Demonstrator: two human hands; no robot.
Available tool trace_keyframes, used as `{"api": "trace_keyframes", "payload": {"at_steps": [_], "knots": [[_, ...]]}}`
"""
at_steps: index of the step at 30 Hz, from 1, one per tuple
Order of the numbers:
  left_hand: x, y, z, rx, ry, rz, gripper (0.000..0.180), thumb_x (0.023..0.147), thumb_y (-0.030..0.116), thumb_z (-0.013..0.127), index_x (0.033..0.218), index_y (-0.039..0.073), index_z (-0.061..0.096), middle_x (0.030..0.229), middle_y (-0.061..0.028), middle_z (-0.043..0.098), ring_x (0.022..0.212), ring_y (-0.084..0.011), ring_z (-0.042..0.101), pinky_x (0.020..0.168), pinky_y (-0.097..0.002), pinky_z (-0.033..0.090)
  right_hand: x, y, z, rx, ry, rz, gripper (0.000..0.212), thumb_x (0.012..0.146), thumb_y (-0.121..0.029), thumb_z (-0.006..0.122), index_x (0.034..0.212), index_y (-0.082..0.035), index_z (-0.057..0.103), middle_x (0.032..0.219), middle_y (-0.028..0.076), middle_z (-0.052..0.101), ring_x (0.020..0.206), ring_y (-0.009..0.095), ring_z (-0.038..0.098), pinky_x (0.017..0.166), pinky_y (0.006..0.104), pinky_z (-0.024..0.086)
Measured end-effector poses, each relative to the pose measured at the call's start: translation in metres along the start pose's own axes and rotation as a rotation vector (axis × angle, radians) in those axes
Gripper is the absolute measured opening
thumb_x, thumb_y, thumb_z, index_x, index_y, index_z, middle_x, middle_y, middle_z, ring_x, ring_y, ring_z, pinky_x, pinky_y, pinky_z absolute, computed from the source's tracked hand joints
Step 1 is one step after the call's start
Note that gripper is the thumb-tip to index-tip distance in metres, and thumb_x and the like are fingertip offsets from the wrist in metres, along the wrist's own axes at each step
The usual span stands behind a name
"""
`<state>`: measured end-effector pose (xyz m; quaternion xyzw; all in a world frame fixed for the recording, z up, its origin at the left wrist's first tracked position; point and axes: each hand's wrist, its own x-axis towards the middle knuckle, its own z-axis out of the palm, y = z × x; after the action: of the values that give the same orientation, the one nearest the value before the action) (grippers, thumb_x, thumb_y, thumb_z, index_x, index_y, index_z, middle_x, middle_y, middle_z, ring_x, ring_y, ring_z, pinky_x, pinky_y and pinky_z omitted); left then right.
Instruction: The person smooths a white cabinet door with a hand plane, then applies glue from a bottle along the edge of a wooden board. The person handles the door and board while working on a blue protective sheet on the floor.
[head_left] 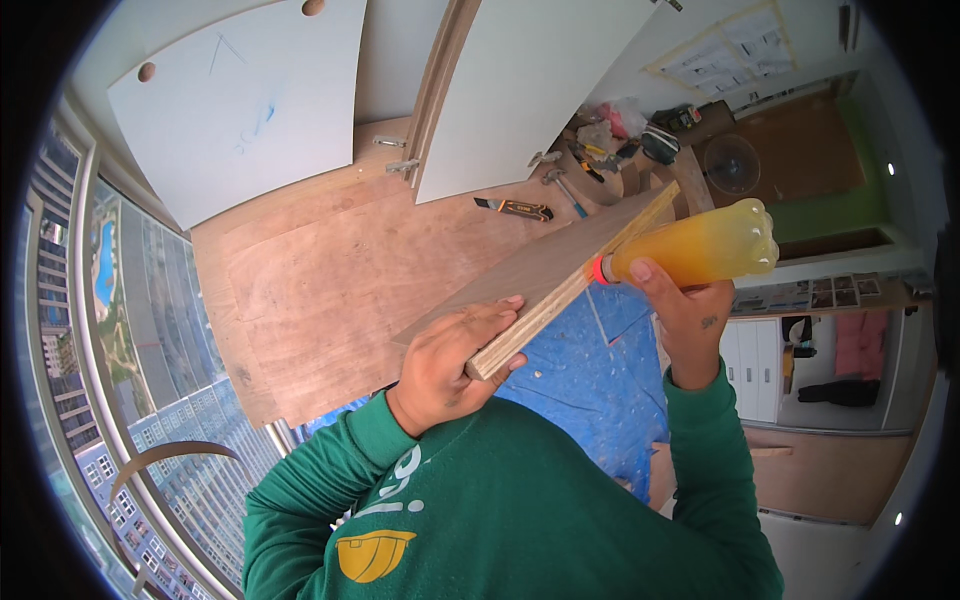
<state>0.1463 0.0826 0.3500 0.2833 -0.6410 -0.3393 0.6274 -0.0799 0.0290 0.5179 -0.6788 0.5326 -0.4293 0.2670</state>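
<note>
A plywood board (541,318) slants across the front of the worktable, its layered edge turned up toward me. My left hand (450,355) grips the board's near end, fingers on the broad face and thumb under the edge. In my right hand (692,312) is a clear plastic bottle (705,245) of yellow liquid, tipped almost level. Its red-ringed mouth touches or nearly touches the board's edge, partway along. A yellowish streak runs along the edge beyond the mouth. My right fingers are partly hidden behind the bottle.
On the wooden worktable (310,290) lie a utility knife (514,208) and a hammer (567,192). White panels (250,110) lean at the back, some with hinges. Tools and bags crowd the far right corner. A blue sheet (590,390) covers the floor; windows line the left.
</note>
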Motion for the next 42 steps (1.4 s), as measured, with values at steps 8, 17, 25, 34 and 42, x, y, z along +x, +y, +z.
{"api": "trace_keyframes", "payload": {"at_steps": [8,17,25,34,42], "knots": [[-0.002,0.000,0.001,-0.003,-0.009,-0.017,0.048,0.088,0.005,0.089,0.129,-0.005,0.066,0.129,-0.0285,0.075,0.123,-0.0405,0.074,0.101,-0.0442,0.059,-0.002,0.003,-0.001,0.015,-0.052,-0.044,0.019,0.095,-0.008,0.086,0.107,0.000,0.074,0.100,0.004,0.075,0.087,0.010,0.067,0.081,0.0270,0.055],[0.000,0.002,0.002,0.015,0.022,-0.035,0.046,0.085,0.007,0.091,0.124,-0.004,0.070,0.128,-0.0236,0.076,0.119,-0.0386,0.076,0.098,-0.0428,0.062,0.009,0.016,-0.019,0.110,0.077,-0.003,0.022,0.095,-0.011,0.087,0.109,0.001,0.074,0.102,0.005,0.075,0.090,0.011,0.068,0.083,0.0276,0.055],[-0.002,0.000,0.001,0.005,-0.013,-0.011,0.048,0.090,0.008,0.088,0.131,-0.003,0.066,0.132,-0.0288,0.073,0.121,-0.0400,0.075,0.100,-0.0435,0.060,0.003,0.002,0.001,0.104,-0.013,0.122,0.018,0.096,-0.010,0.085,0.106,0.000,0.074,0.100,0.004,0.075,0.089,0.010,0.067,0.081,0.0258,0.054],[-0.002,-0.002,0.001,0.002,-0.015,-0.008,0.048,0.090,0.008,0.088,0.131,-0.003,0.066,0.133,-0.0290,0.073,0.121,-0.0404,0.075,0.100,-0.0439,0.060,0.016,-0.003,0.009,0.077,-0.034,0.105,0.017,0.095,-0.009,0.086,0.104,0.000,0.074,0.099,0.004,0.076,0.089,0.009,0.068,0.080,0.0255,0.054],[-0.002,-0.002,-0.001,0.006,-0.037,-0.012,0.050,0.090,0.006,0.087,0.134,-0.003,0.065,0.134,-0.0291,0.073,0.122,-0.0405,0.074,0.101,-0.0441,0.060,0.021,0.002,0.006,0.073,0.019,0.095,0.016,0.095,-0.008,0.086,0.104,0.000,0.075,0.098,0.004,0.077,0.088,0.010,0.069,0.080,0.0269,0.055]]}}
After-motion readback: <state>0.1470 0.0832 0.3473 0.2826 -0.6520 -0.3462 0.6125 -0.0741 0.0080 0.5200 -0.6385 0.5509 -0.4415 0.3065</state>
